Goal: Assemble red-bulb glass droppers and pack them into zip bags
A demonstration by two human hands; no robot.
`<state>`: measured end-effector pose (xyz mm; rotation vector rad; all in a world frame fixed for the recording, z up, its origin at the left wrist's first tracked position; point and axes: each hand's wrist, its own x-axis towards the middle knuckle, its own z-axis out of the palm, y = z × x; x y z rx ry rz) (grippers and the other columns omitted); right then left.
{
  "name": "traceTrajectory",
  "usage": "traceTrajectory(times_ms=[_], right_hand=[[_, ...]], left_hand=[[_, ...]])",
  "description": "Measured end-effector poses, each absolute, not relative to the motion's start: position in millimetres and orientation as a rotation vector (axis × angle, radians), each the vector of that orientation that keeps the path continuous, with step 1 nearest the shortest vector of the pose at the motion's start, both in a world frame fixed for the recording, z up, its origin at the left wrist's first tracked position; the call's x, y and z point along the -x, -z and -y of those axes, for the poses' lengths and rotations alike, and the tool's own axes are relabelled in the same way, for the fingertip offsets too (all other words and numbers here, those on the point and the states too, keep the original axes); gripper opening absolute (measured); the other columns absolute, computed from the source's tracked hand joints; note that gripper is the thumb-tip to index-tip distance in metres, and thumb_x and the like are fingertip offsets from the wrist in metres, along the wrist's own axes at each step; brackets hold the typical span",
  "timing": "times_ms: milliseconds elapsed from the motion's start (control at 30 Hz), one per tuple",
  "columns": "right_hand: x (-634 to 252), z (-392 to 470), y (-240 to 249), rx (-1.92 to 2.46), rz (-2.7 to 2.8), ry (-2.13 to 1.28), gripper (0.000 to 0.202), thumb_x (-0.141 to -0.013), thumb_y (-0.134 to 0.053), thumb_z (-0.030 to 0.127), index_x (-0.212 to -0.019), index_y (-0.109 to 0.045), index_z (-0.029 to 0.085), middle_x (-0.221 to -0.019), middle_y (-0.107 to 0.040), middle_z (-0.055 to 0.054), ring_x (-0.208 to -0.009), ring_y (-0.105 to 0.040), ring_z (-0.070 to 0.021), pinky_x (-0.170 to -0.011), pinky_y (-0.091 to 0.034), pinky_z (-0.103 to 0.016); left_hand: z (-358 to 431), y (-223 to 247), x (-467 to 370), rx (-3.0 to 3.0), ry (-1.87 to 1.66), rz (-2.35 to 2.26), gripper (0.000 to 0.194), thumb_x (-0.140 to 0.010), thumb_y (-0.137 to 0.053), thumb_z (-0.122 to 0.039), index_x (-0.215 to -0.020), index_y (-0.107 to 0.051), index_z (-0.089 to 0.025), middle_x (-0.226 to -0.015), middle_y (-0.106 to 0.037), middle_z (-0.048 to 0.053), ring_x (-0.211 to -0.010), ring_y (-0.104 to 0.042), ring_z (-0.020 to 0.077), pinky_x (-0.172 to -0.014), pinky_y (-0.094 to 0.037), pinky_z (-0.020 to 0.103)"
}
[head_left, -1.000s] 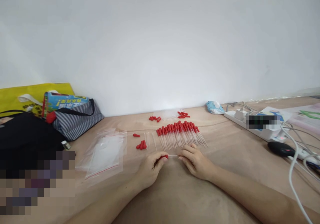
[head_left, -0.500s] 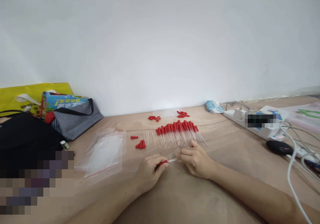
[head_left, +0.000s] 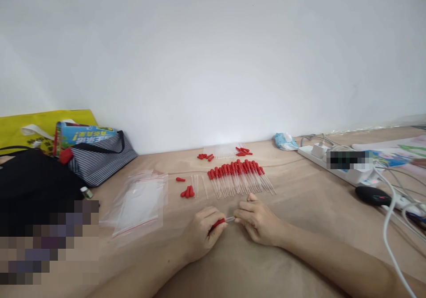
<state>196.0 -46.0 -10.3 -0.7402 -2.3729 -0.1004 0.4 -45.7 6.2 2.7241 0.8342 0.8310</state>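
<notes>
The red bulb point(head_left: 218, 224) and the clear tube point(head_left: 229, 219) at its mouth were held between the two hands above the near part of the desk point(head_left: 233, 267), a little closer to the person than in the previous frame. The left hand point(head_left: 203, 235) had its fingers clamped on the bulb, covering part of it. The right hand point(head_left: 258, 221) had its fingers together on the tube's other end and hid its tip. Only a short stretch of tube showed between them. Both hands had come slightly lower.

Just beyond the right hand lay a row of red-topped droppers point(head_left: 238, 167), their tubes pointing toward the person. Left of the row were loose clear tubes point(head_left: 196, 187), a cluster of red bulbs point(head_left: 188, 192) and a single red bulb point(head_left: 180, 179). Farther left lay clear plastic bags point(head_left: 141, 204), with a striped bag point(head_left: 100, 161) behind. More bulbs lay near the wall. On the right stood a power strip point(head_left: 336, 168) with cables; behind it, a blue printed sheet point(head_left: 391, 157) showed more than before.
</notes>
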Motion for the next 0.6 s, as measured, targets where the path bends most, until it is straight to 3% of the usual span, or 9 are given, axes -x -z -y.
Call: traceTrajectory(times_ms=[333, 600], right_hand=[[-190.2, 46.3, 8.4, 0.869, 2.348, 0.153, 0.022, -0.085, -0.035, 0.017, -0.081, -0.057, 0.015, -0.068, -0.053, -0.002, -0.063, -0.039, -0.0129, -0.061, -0.022, -0.028], [-190.3, 47.6, 5.1, 0.931, 2.4, 0.368, 0.014, -0.078, -0.045, 0.019, -0.075, -0.058, 0.017, -0.07, -0.054, -0.003, -0.067, -0.038, -0.015, -0.059, -0.019, -0.03]], left_hand=[[38.6, -7.5, 2.6, -2.631, -0.852, -0.959, 0.019, -0.085, -0.038, -0.02, -0.079, -0.055, -0.015, -0.07, -0.056, 0.003, -0.065, -0.052, 0.0141, -0.061, -0.042, 0.024], [34.1, -7.4, 9.1, -2.648, -0.866, -0.941, 0.016, -0.084, -0.041, -0.02, -0.087, -0.057, -0.019, -0.078, -0.057, 0.003, -0.074, -0.054, 0.0154, -0.069, -0.044, 0.027]])
